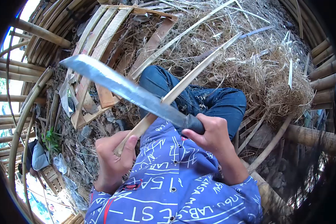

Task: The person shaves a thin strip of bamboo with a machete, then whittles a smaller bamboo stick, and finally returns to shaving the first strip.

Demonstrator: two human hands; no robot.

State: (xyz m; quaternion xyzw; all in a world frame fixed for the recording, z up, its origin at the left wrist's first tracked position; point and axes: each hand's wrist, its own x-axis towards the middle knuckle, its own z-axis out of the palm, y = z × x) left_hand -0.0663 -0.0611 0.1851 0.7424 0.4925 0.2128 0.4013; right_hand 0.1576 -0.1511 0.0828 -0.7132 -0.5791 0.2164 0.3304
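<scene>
My right hand [212,134] is wrapped round the dark handle of a machete [115,83], whose long broad blade points up and to the left. Closed round the lower end of a split bamboo strip [192,74] is my left hand [117,152], thumb on top. The strip slants away to the upper right, over my crossed legs in jeans [224,106]. The blade crosses in front of the strip near its middle and hides a short stretch of it. Pale shavings lie on the jeans.
A heap of dry shavings [265,74] spreads ahead and to the right. A slatted wooden crate [104,39] lies at the upper left. Bamboo pole walls stand left and right, with a thick bamboo pole [313,138] at the right. A small green plant [52,139] grows at left.
</scene>
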